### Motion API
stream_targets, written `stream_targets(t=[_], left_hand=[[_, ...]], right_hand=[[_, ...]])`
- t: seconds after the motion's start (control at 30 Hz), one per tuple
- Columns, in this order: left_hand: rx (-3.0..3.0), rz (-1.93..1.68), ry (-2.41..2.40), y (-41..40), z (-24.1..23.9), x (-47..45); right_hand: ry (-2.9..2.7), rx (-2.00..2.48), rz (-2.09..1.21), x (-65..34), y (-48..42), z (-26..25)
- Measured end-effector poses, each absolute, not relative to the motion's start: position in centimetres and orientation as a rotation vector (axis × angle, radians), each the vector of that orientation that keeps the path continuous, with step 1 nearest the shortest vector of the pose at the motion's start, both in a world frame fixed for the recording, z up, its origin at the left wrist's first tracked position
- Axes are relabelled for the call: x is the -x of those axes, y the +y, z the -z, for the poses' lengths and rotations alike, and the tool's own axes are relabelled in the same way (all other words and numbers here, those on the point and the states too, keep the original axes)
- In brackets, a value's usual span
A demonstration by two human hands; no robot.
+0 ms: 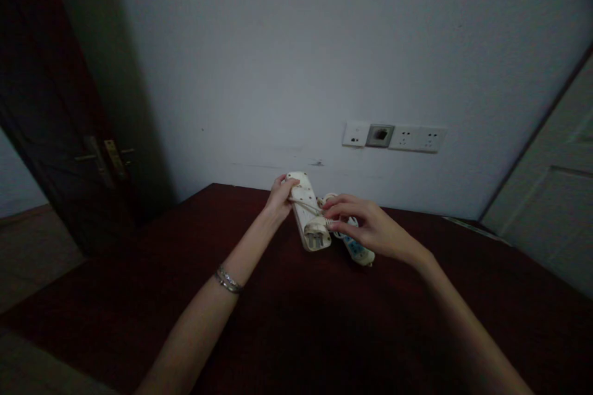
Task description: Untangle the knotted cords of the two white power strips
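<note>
A white power strip (301,213) is held up over the dark red table, its underside with screw holes facing me. My left hand (280,192) grips its upper end, thumb across the face. A white cord (303,202) crosses the strip. At the strip's lower end lies a white plug (317,228) with flat metal pins pointing toward me. The fingers of my right hand (354,219) pinch the plug's ribbed cord end. Behind that hand, a second power strip (359,251) with a blue face lies on the table, partly hidden, with white cord around it.
The dark red table (278,321) meets a pale wall (259,62). Wall sockets (412,139) and a grey-framed outlet (380,135) sit above its back edge. A dark door (60,105) with a handle stands left, a white door (551,197) right.
</note>
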State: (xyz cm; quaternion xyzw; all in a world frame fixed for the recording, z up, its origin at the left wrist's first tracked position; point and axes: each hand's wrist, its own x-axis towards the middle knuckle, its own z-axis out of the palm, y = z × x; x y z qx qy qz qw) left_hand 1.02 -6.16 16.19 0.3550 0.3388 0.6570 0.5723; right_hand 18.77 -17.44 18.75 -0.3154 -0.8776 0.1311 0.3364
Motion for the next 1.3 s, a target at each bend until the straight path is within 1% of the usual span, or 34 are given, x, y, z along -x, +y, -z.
stream_targets(t=[0.2,0.33,0.43,0.53,0.73,0.87,1.1,1.23,1.3], left_hand=[[-0.959,-1.532,0.762,-6.2,-16.0,-1.4],[-1.007,-1.688,0.826,-6.0,-15.5,-1.5],[-1.011,-1.788,0.847,-5.7,-15.3,-1.4],[-0.946,-1.804,0.836,-5.6,-15.1,-1.3],[-0.678,-1.657,0.849,-5.6,-14.9,-1.3],[-0.6,-1.543,0.871,-5.0,-14.7,-1.0],[-0.55,-1.308,0.923,-4.4,-14.2,-0.4],[-0.558,-1.196,0.96,-4.6,-14.1,-0.5],[-0.57,-1.186,0.957,-4.7,-14.3,-0.4]], right_hand=[[-2.359,0.863,-0.144,-18.4,-17.4,-18.2],[-2.326,0.94,0.033,-18.2,-17.0,-17.6],[-2.307,0.897,0.119,-18.1,-16.1,-16.7],[-2.277,0.842,0.176,-17.5,-15.1,-15.5],[-2.149,0.895,0.358,-16.2,-14.5,-13.3],[-2.151,0.956,0.408,-16.1,-14.5,-12.9],[-2.318,0.981,0.403,-16.4,-14.1,-11.8],[-2.222,1.062,0.375,-16.6,-13.3,-11.0],[-2.142,1.049,0.273,-17.1,-12.7,-10.6]])
